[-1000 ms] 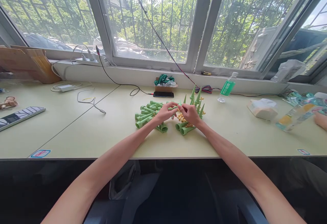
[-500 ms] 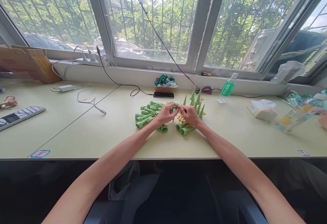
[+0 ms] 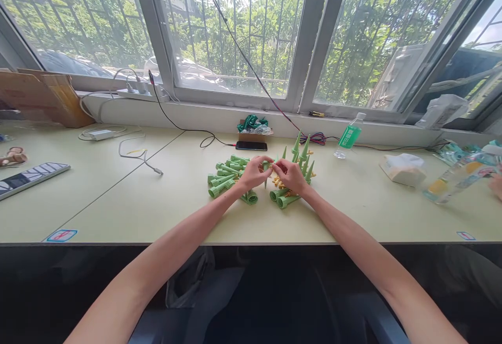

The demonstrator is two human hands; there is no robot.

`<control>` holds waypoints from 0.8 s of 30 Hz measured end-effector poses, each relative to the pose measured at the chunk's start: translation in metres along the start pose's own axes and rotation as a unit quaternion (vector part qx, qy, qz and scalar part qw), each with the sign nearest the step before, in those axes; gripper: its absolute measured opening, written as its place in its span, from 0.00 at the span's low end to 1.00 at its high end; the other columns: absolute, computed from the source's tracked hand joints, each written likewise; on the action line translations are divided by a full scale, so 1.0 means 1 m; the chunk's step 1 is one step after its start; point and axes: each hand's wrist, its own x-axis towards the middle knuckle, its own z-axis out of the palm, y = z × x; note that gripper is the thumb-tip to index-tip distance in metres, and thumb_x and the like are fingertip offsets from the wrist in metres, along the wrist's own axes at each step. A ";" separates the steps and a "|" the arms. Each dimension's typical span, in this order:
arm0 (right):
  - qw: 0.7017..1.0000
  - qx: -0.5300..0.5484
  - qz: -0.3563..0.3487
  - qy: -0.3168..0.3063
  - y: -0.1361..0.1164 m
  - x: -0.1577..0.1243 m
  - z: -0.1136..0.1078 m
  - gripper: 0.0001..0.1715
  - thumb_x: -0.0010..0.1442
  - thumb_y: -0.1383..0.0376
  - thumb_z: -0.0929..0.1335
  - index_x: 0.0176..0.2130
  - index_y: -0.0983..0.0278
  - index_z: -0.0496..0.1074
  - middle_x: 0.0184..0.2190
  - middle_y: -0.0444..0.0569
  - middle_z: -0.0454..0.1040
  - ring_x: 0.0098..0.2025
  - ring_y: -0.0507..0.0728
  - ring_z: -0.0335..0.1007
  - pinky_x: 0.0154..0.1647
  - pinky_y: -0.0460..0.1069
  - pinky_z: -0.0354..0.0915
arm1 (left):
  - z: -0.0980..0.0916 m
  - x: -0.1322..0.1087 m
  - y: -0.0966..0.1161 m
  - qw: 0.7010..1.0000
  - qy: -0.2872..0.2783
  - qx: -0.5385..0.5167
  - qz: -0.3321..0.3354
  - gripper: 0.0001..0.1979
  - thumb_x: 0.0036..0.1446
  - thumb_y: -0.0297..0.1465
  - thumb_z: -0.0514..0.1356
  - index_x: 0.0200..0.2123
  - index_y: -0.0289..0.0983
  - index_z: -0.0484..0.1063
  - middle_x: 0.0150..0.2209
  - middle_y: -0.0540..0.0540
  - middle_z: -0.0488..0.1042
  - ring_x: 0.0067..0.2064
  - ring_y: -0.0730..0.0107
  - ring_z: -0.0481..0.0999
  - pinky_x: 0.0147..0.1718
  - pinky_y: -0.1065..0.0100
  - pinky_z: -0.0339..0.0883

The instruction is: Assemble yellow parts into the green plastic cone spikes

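Observation:
Over the middle of the table, my left hand (image 3: 254, 173) pinches a green plastic cone (image 3: 265, 182) whose pointed tip hangs downward. My right hand (image 3: 291, 175) meets it from the other side, thumb and fingertips pressed together at the cone's upper end. Whatever those right fingertips hold is too small to make out. A heap of green plastic tubes (image 3: 218, 191) lies left of and under my left hand. Beyond my right hand, several green pointed cones (image 3: 305, 149) stand upright. Small yellow pieces (image 3: 277, 182) are scattered between the hands, and two tubes (image 3: 287, 201) lie near my right wrist.
Behind the heap lie a black phone (image 3: 251, 146) on a cable and a small box (image 3: 254, 136). To the right stand a bottle with a green label (image 3: 348, 137) and a tissue pack (image 3: 403, 168). Another person's hand (image 3: 496, 183) is by a large bottle (image 3: 451, 179) at far right.
Both hands stay in nearly the same place. The fingers have shifted slightly around the cone, and my right fingertips sit a little lower and further left.

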 end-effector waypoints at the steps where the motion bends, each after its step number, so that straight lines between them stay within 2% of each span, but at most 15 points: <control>1: 1.000 0.007 0.002 -0.006 0.000 0.000 0.000 0.19 0.64 0.52 0.63 0.33 0.64 0.70 0.23 0.44 0.70 0.24 0.51 0.60 0.28 0.47 0.57 | 0.000 0.000 0.000 1.000 0.002 -0.003 -0.001 0.11 0.54 0.33 0.61 0.41 0.36 0.75 0.41 0.43 0.73 0.31 0.74 0.69 0.33 0.70 0.68; 5: 1.000 0.016 0.002 -0.019 0.001 0.000 0.001 0.16 0.63 0.55 0.63 0.34 0.65 0.70 0.24 0.45 0.71 0.24 0.51 0.62 0.28 0.47 0.58 | 0.000 0.000 -0.001 1.000 0.003 0.003 0.004 0.11 0.53 0.32 0.61 0.41 0.36 0.75 0.42 0.43 0.73 0.33 0.73 0.70 0.35 0.69 0.68; 9: 1.000 0.001 0.001 -0.013 0.005 0.000 0.002 0.14 0.63 0.57 0.63 0.33 0.64 0.70 0.22 0.44 0.69 0.24 0.51 0.61 0.28 0.47 0.57 | -0.001 -0.002 0.000 1.000 -0.005 0.025 0.012 0.11 0.54 0.32 0.61 0.41 0.36 0.75 0.41 0.44 0.72 0.30 0.74 0.67 0.33 0.70 0.66; 17: 1.000 -0.010 0.005 -0.023 0.008 0.000 0.003 0.14 0.63 0.58 0.63 0.32 0.64 0.69 0.21 0.43 0.69 0.23 0.51 0.58 0.27 0.46 0.55 | -0.002 -0.003 0.003 0.997 -0.017 0.076 0.022 0.11 0.55 0.31 0.59 0.42 0.37 0.74 0.40 0.45 0.69 0.29 0.74 0.66 0.33 0.69 0.65; 24: 0.999 -0.007 0.009 -0.032 0.007 0.000 0.002 0.14 0.63 0.58 0.62 0.31 0.64 0.70 0.22 0.43 0.69 0.23 0.51 0.57 0.28 0.47 0.55 | 0.000 -0.004 0.000 0.996 -0.021 0.079 0.045 0.10 0.56 0.31 0.59 0.42 0.37 0.73 0.39 0.45 0.67 0.27 0.75 0.65 0.34 0.68 0.65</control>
